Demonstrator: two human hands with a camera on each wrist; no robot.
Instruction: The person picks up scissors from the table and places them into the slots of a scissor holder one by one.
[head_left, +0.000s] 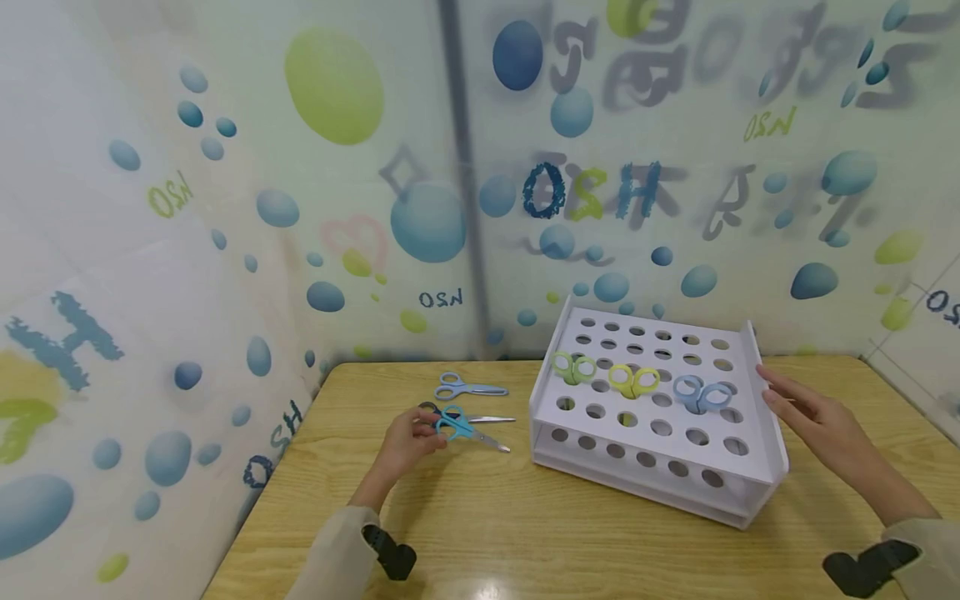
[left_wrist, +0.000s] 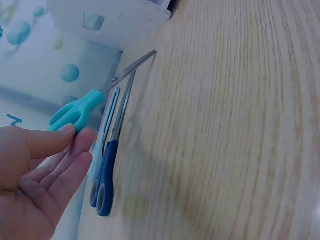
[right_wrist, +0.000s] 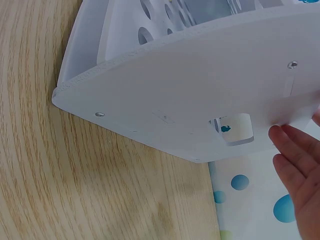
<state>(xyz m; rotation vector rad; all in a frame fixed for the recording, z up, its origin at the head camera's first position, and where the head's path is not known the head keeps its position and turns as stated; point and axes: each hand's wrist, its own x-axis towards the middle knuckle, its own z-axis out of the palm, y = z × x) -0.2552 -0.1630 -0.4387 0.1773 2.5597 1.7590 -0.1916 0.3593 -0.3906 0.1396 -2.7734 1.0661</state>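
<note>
My left hand (head_left: 408,446) pinches the handle of turquoise scissors (left_wrist: 82,110) between thumb and fingers. Their blades point right and reach down toward the table in the left wrist view. Beneath and beside them lie dark blue scissors (left_wrist: 106,175) and light blue scissors (head_left: 472,389), both flat on the wood. On the right, my right hand (head_left: 825,425) touches the side panel of a white holed rack (head_left: 775,433) with extended fingers. Green scissors (head_left: 575,377), yellow scissors (head_left: 633,388) and blue scissors (head_left: 699,403) stand in one row of its holes, handles up.
The rack takes up the right half of the wooden table (head_left: 480,517), turned slightly. A printed curtain (head_left: 360,275) with blue and green dots hangs right behind the table's back edge. A rectangular cutout (right_wrist: 237,129) opens in the rack's side panel.
</note>
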